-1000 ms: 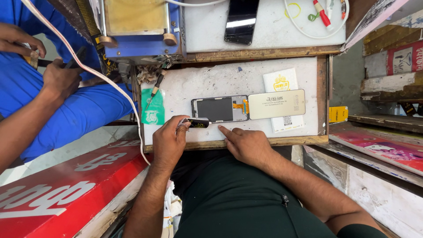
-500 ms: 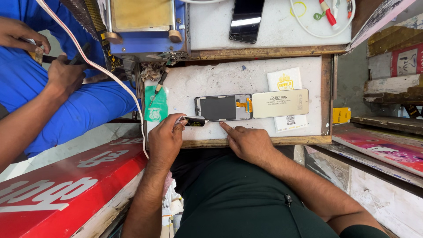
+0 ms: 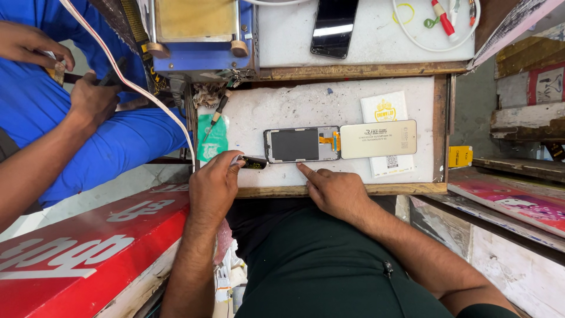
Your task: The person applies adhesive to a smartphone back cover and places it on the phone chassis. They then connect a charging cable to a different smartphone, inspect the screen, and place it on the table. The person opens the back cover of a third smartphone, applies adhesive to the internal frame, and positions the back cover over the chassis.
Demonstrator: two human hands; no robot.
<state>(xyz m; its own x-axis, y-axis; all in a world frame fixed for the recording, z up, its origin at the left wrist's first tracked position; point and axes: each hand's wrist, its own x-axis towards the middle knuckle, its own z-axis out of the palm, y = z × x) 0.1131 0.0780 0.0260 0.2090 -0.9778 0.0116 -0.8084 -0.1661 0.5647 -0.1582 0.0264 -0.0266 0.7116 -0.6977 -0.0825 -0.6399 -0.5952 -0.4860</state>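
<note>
Left hand (image 3: 213, 187): fingers pinched on a small dark part (image 3: 254, 162), held just left of the phone frame (image 3: 302, 145).
Right hand (image 3: 336, 192): holds nothing, fingers loosely together, forefinger tip on the board (image 3: 329, 106) just below the frame.
Frame: flat on the board, joined by an orange flex to a gold panel (image 3: 378, 139) on its right.
Nearby: white card (image 3: 385, 109) under the panel, green cloth (image 3: 213, 138) left.
Co-worker: blue sleeve (image 3: 118, 141), far left.

Bare counter (image 3: 306, 106) lies open above the opened phone (image 3: 301, 145) and the gold panel (image 3: 378, 139) beside it. A green packet (image 3: 213, 140) and screwdriver (image 3: 215, 115) crowd the left end, with a blue machine (image 3: 200, 53) blocking the corner behind.
</note>
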